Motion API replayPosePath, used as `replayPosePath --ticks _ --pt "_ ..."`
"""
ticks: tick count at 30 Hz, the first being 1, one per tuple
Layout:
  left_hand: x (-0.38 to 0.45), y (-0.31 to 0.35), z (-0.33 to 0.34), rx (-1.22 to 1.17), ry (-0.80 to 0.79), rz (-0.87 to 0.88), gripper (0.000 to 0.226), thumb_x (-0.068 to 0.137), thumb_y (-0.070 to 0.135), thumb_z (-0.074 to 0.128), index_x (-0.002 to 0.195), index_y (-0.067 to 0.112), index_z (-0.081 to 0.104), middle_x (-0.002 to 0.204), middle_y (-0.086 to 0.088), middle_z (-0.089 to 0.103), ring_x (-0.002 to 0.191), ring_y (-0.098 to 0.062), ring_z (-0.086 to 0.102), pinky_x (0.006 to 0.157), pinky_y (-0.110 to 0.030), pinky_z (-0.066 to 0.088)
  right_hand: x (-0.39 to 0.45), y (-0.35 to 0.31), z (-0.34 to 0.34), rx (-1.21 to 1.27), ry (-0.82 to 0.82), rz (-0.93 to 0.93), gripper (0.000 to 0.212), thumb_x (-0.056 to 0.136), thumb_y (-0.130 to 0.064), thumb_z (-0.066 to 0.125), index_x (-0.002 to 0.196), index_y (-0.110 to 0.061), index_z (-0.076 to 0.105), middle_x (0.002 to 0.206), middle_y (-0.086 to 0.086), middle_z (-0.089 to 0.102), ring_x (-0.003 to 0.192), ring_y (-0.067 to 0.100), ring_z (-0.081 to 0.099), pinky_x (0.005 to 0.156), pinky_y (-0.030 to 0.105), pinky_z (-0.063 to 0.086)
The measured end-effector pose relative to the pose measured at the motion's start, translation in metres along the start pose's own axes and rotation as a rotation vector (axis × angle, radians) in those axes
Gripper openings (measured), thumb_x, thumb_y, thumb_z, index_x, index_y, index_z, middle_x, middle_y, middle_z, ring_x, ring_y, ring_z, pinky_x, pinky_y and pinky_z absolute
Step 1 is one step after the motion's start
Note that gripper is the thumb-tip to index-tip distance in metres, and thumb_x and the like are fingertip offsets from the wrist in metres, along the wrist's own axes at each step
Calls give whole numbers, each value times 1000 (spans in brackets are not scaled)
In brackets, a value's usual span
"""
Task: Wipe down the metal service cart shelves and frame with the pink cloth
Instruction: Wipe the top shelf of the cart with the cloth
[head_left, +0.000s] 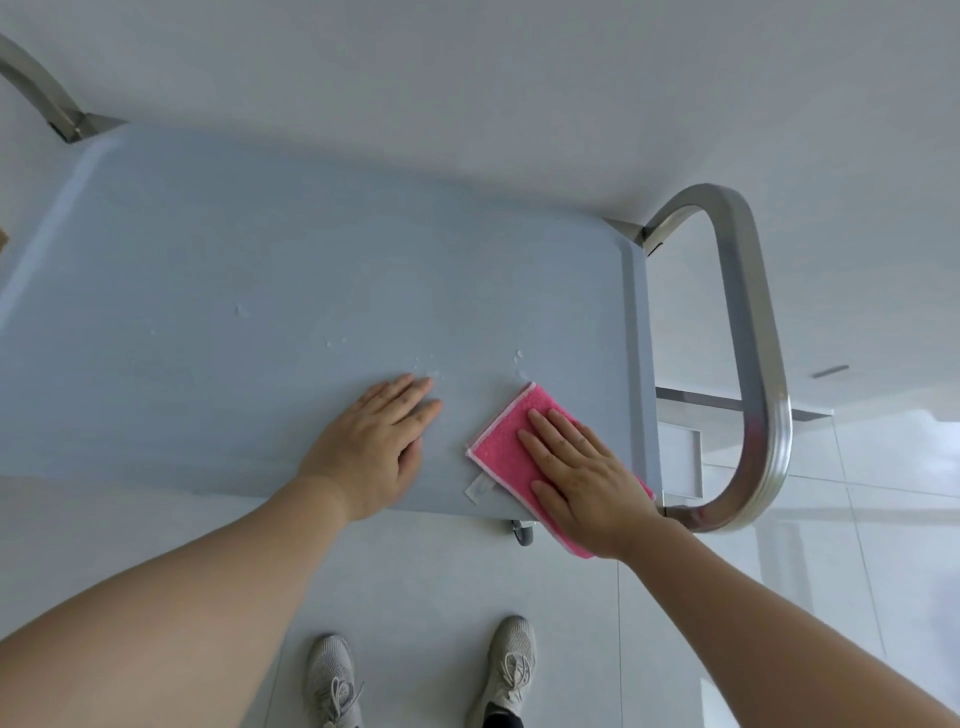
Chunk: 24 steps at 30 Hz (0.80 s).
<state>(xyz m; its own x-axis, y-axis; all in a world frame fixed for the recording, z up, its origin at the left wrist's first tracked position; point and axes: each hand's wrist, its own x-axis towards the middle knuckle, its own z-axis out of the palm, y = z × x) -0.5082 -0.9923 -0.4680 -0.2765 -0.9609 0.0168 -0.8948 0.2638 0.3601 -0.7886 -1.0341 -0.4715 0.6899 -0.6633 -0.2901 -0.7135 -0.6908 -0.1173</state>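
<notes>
Two hands lie flat on the cart's top shelf, the right one on the pink cloth.

Taking the top shelf (311, 249) as landmark: a metal frame bar (39, 85) rises at its far-left corner. Near its front edge the left hand (376, 441) rests palm down on the bare surface, fingers straight and together, holding nothing. Just beyond those fingertips sit a few water droplets (426, 366). Right of that hand, apart from it, the pink cloth (501, 441) lies at the shelf's front-right corner, overhanging the front edge, with the right hand (582, 478) pressed flat on it, fingers extended. Off the shelf's right end curves the steel handle loop (753, 364). Below the front edge, a caster wheel (523, 532) and two grey sneakers (332, 680) show on the tiled floor (441, 597).
</notes>
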Motion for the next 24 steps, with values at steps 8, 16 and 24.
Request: replayPosePath --ticks 8,16,24 --pt "1 -2 5 -9 13 7 45 85 19 36 121 5 59 136 -14 49 126 -32 46 104 -47 38 39 41 -5 35 97 282 59 94 -51 10 147 -29 -5 154 -10 -10 142 7 -14 116 28 -8" --pt "2 0 5 -5 35 -2 44 85 19 36 120 6 60 134 -13 52 125 -31 48 103 -48 39 95 84 -24 40 182 496 64 92 -47 12 149 -19 7 158 2 4 145 17 0 116 34 -4" --pt "3 -1 6 -10 8 -24 45 85 21 37 123 8 59 136 -10 50 126 -29 47 105 -46 37 157 133 -47 44 224 598 64 93 -45 16 149 -15 11 158 6 7 145 20 4 118 40 3"
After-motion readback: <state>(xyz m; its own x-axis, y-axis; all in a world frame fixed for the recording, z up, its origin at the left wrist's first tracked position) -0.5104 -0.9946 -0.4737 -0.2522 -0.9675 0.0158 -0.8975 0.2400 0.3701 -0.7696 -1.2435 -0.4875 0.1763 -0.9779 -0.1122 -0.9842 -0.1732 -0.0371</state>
